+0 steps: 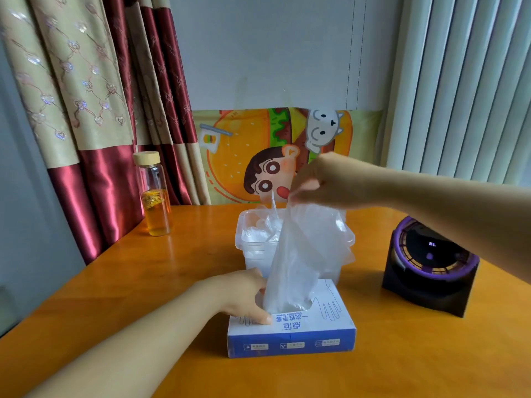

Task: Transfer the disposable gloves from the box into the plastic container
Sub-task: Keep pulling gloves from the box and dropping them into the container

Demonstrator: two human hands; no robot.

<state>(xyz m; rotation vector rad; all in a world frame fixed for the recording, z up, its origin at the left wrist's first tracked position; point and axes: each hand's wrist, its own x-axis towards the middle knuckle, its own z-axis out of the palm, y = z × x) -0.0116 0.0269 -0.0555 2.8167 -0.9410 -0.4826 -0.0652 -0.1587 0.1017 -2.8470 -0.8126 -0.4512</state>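
Pinching a clear glove [301,254] by its top in the right hand [324,182], tail in the slot of the box [290,334]. Pressing the box top with the left hand [244,294]. Just behind: plastic container [244,254] holding crumpled gloves [254,235], on orange table [129,282].

An orange-brown wooden worktop [143,282] carries four things. A blue-and-white cardboard box [291,337] lies flat near the front, and a clear plastic container [253,245] stands just behind it. A glass bottle [153,196] of amber liquid stands at the back left. A black-and-purple device [431,268] sits to the right.
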